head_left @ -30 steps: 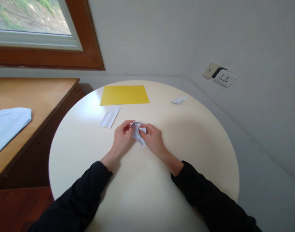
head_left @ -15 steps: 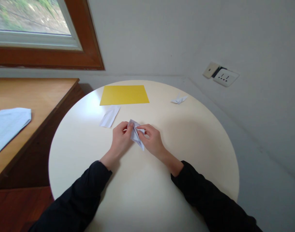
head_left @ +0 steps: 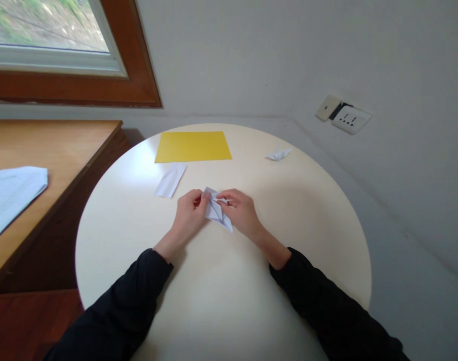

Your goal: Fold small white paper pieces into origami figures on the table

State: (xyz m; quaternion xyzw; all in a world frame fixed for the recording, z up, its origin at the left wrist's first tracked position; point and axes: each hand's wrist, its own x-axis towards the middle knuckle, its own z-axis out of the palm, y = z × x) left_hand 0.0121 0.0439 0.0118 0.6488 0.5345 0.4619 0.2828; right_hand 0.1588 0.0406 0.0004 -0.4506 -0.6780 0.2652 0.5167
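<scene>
I had both hands on the folded white paper, which sat near the middle of the round table, a little toward the far edge. My left hand was closed on the paper's left edge, thumb and fingers pinching it. My right hand pinched a flap at the top right, fingertips narrow on the fold. The lower point of the paper stuck out toward me, between the wrists, just over the tabletop.

Handling, my judgement: thin sheet, very light, limp where single, stiffer where layers stacked. It creases and tears easily and slides on the smooth table. Best held at the folded edges and corners with a light pinch, not in the flat middle.

Rest, relative to the table: yellow sheet flat at the far edge, a white folded strip just in front of it on the left, a small white folded piece at the far right. Wooden desk left of the table with papers on it. Wall socket off to the right.
</scene>
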